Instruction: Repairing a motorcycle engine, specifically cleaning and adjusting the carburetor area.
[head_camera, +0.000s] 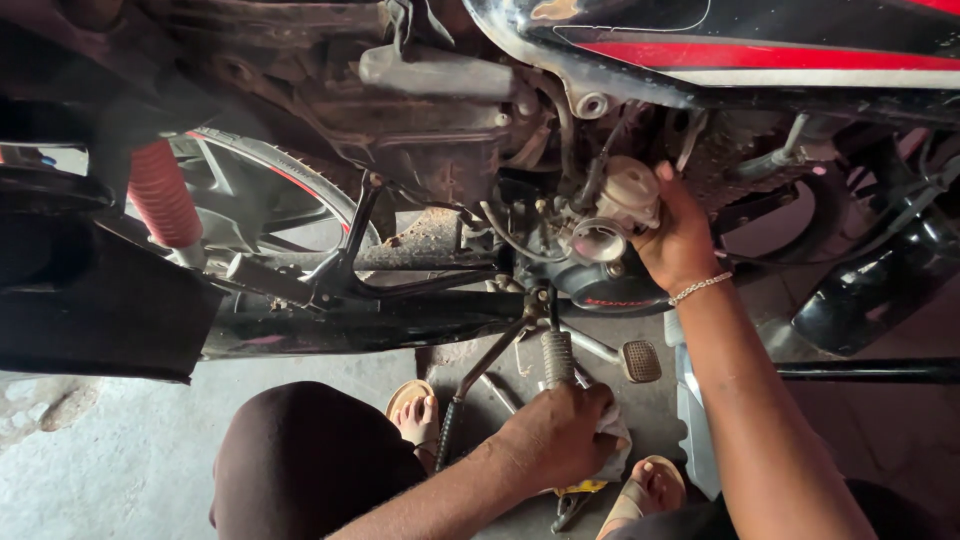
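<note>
- Nearest the camera, the person's bent knee fills the lower left, with sandalled feet on the concrete floor beside it.
- Left hand: fingers closed around a pale cloth, resting at the lower end of the ribbed foot lever, which runs upright from the hand toward the engine.
- Right hand: raised well above the left, fingers wrapped on the right side of the carburettor; a bead bracelet circles the wrist.
- Carburettor: a pale metal body set under the red-and-black fuel tank, its round mouth turned down and left toward the camera. It sits up and away from the person, touching the right hand and well apart from the left.
- Hands: far apart, one high and one low, each gripping its own thing.
- Close quarters: hoses and cables crowd the carburettor on its left, the tank edge lies just above, the engine case just below.
- Open room: mainly to the right of the carburettor and toward the viewer, along the right forearm.
- Below: a foot pedal juts out between the two hands; pliers with a yellow grip lie on the floor just under the left hand.
- Left side: rear wheel and red spring, well clear of both hands.
</note>
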